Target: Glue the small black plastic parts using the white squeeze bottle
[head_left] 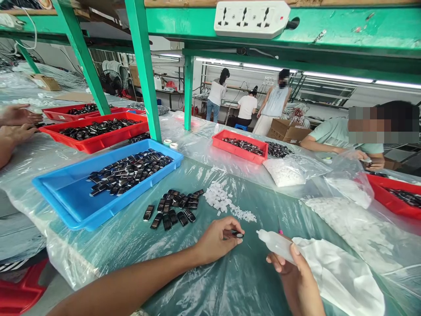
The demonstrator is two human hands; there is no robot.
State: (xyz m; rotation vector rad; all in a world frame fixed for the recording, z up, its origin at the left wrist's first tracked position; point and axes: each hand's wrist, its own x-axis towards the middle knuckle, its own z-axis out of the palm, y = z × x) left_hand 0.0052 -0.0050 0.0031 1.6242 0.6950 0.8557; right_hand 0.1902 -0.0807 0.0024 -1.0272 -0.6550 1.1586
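My left hand [221,240] pinches a small black piece [238,235] with a pale end, low over the green plastic-covered table. To its right, my right hand [296,267] is wrapped around a translucent squeeze bottle [276,244], its nozzle pointing left toward the black piece without touching it. Beyond my left hand lie a loose group of black pieces [173,206] and a pile of small white parts [219,197]. A blue tray [66,204] at the left holds many more black pieces. A white cloth [342,272] lies beside my right hand.
Red trays [95,145] stand at the left, another red tray [241,151] farther back. Plastic bags of white parts [286,171] lie at the right. Green posts [143,70] rise from the table. One co-worker's hands [19,125] show at left; another person sits at right.
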